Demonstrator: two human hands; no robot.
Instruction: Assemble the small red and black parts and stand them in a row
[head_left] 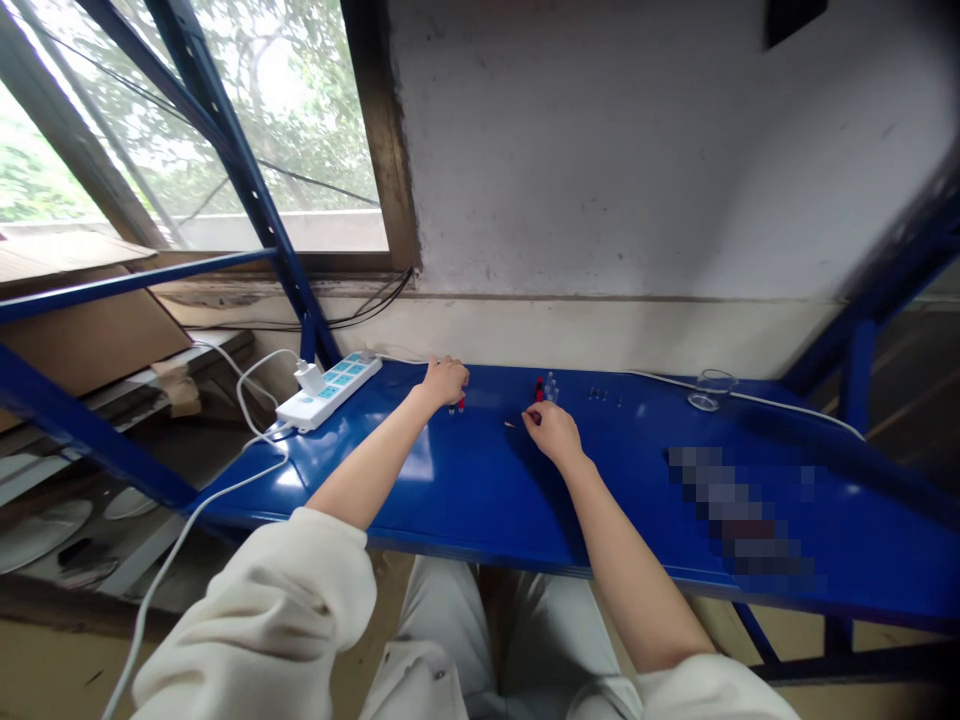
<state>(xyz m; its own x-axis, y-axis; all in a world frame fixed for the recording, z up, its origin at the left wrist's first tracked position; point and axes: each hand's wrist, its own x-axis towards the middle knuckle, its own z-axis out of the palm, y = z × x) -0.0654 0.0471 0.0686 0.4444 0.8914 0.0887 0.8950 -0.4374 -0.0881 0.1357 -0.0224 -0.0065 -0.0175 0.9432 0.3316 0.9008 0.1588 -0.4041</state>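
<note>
Narrow pinch on R hand (pixel 553 430), thumb & forefinger close tog.; can't tell for sure whether they hold anything, as the spot btwn them is dark & tiny. L hand (pixel 446 381) is curled, palm down, near the back edge of the blue table (pixel 480 500); its grip is partly hidden, so can't tell if it's holding. 2 small red-and-dark pieces (pixel 461 404) sit on the tabletop just below L fingers, near side.

Just beyond R hand: a red-and-black piece (pixel 538 388), w/ a few small clear tubes (pixel 551 387) upright just to its right. Small pale sliver (pixel 509 425) lies L of R fingertips, apart from them. Further R, some tiny clear bits (pixel 596 394), then a clear cup (pixel 705 402) near the back edge, next to a white cable (pixel 795 408).

Far L: white power strip (pixel 330 392), w/ a white plug (pixel 308 376) in it. Pixelated patch at R, contents unreadable.
</note>
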